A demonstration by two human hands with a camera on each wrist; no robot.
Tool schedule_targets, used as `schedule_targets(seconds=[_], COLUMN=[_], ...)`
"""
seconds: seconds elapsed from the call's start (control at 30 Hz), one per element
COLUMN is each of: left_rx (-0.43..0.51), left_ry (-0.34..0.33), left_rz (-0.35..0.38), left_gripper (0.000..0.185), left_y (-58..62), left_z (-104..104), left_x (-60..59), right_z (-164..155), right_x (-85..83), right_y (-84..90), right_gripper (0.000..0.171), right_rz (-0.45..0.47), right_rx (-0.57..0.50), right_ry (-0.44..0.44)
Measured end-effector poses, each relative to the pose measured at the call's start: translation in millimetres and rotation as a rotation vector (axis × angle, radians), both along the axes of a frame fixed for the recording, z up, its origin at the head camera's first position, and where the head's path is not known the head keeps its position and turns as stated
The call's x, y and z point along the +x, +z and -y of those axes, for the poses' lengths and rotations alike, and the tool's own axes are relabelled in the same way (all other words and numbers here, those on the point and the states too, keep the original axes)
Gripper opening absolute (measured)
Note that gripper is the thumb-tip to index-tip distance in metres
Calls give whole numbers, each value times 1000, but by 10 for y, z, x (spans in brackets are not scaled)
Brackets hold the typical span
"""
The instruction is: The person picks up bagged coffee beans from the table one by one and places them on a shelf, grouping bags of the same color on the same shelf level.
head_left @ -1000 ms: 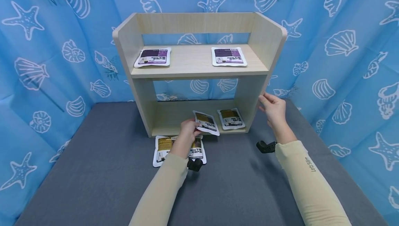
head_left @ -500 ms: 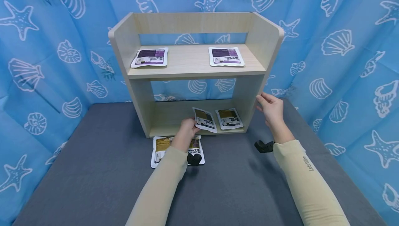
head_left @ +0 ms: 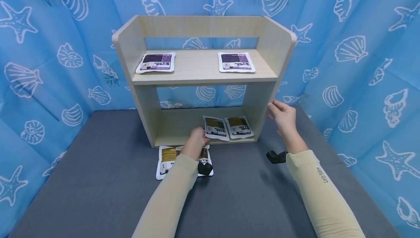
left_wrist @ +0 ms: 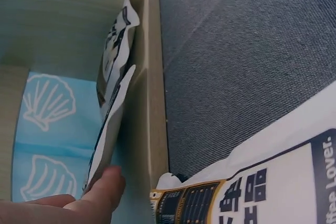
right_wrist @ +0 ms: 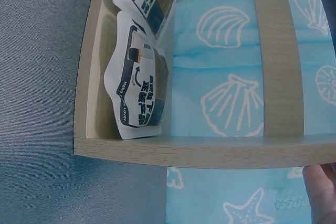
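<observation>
On the lower board of a small two-tier wooden shelf point(head_left: 203, 81), my left hand point(head_left: 195, 141) pinches the near left edge of a flat white coffee pouch point(head_left: 216, 128) with a brown and white label. A matching pouch point(head_left: 239, 127) lies right beside it, toward the right side panel. The left wrist view shows my fingers point(left_wrist: 107, 187) at the held pouch's edge, just inside the shelf's front lip. My right hand point(head_left: 284, 117) touches the outside of the right side panel; its fingertips point(right_wrist: 317, 182) show at the edge of the right wrist view.
Two purple-labelled pouches, one left point(head_left: 156, 63) and one right point(head_left: 236, 62), lie on the upper board. Below my left forearm, more brown-labelled pouches point(head_left: 168, 156) rest on the grey table point(head_left: 98, 187). A blue shell-patterned curtain point(head_left: 49, 66) hangs behind.
The pouch in my left hand has come down from a tilt above the front lip to lie flatter beside the other pouch. My right hand stays at the side panel.
</observation>
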State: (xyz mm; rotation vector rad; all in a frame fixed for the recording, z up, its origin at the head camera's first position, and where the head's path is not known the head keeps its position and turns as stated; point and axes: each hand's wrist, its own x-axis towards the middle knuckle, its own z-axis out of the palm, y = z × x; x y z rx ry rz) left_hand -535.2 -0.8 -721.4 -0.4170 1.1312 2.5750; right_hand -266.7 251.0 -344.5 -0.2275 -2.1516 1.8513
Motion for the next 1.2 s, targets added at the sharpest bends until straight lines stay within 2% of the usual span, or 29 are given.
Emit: schedule_targets(seconds=[0.07,0.2,0.27,0.37,0.57,0.7,0.77,0.87,0.93,1.07,1.13,1.2], left_rx=[-45,-156,-185,-204,-192,-169,-153,-136,-118,-108,-103,-102], left_ry=[-5,-5,0,-2,-5,27,44,32,15,-7,-7,0], left_rz=[-11,1,7,1,-3,13,27,45,52,55,62,62], left_gripper=[42,33,31,32,34,30,35,51,61,66,67,68], left_y=[29,167,235,255,109,-19,-49,-47,-30,63,153,291], left_z=[-4,3,24,49,77,111,150,218,252,292,310,333], left_x=[45,176,242,266,148,59,49,81,114,218,303,432], right_z=[2,-1,1,0,2,-2,-3,-4,-5,-7,-6,-5], right_x=[-2,-3,0,5,0,-4,-8,-11,-10,-8,-7,-6], right_y=[-1,-1,-7,-14,-17,-21,-22,-21,-20,-15,-12,-12], right_gripper=[43,43,43,44,43,43,44,43,43,43,43,43], right_rz=[0,1,0,-1,-8,-7,-7,-7,-6,-1,1,1], right_rx=[7,12,12,20,24,21,23,15,10,3,2,11], right_ry=[-3,-6,-5,-1,3,0,0,-1,-3,-5,-4,-2])
